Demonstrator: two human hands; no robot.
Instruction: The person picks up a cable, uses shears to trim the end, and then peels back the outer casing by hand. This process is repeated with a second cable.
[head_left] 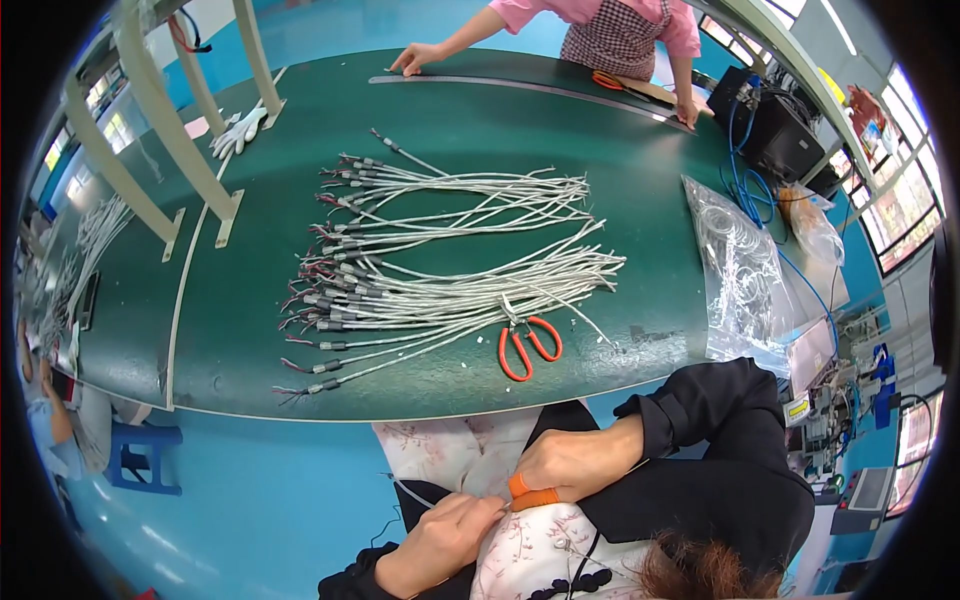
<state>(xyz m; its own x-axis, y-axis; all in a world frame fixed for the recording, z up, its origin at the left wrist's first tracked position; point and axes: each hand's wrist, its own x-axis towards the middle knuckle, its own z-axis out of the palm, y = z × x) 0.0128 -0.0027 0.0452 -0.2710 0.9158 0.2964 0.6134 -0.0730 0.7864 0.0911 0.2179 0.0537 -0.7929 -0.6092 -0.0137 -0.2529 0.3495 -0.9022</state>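
Note:
In front of my body, below the table's front edge, my two hands meet. My left hand (445, 540) is closed in a pinch around a thin grey cable (418, 496), whose free end sticks out past the knuckles. My right hand (580, 465), with orange finger covers (532, 494) on its fingers, is curled shut against the left fingertips; whatever it grips there is hidden. On the green table lie many white cables (460, 290) in loose bunches, dark sleeves and bare wires at their left ends. Cutters with orange handles (528, 346) rest by the cables' near side.
Across the green table (640, 150), another person's hands (415, 58) hold a long flat strip (520, 87). A clear plastic bag (740, 275) and blue cords (745, 185) lie at right. White gloves (240, 132) and metal posts (180, 110) stand left; a blue stool (145, 460) sits below.

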